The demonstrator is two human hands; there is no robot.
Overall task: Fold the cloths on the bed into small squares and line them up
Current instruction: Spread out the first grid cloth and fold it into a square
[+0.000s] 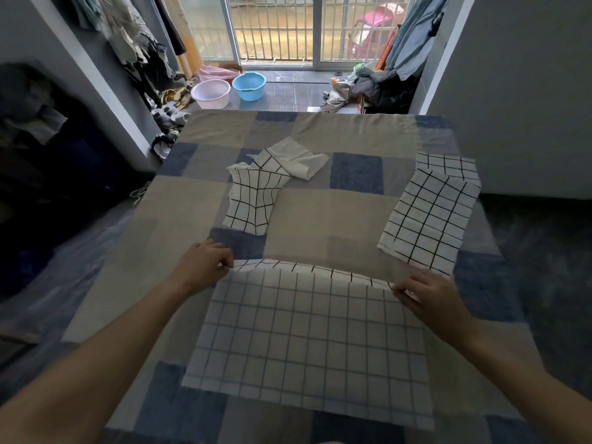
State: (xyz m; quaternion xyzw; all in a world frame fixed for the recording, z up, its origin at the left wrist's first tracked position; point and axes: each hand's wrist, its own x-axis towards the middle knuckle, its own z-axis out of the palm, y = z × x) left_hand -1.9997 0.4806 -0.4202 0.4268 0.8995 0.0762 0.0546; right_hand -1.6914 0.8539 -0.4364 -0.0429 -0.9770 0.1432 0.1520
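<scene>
Checked cloth [307, 341], thin, limp and light, is lying flat on the bed [198, 206] nearest the person; left hand [205, 264] and right hand [429, 293] are pinching its far corners, the best holds for folding.

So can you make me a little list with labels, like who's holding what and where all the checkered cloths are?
Left hand: pinches the far left corner of the near grid cloth
Right hand: pinches its far right corner
Near grid cloth: spread flat in front of the person, far edge lifted and curling over
Crumpled cloths: mid-bed, unfolded, overlapping
Right cloths: flat at the bed's right edge, one overlapping another
Bed cover: blue and beige patchwork
Floor beyond: blue basin, white basin
</scene>
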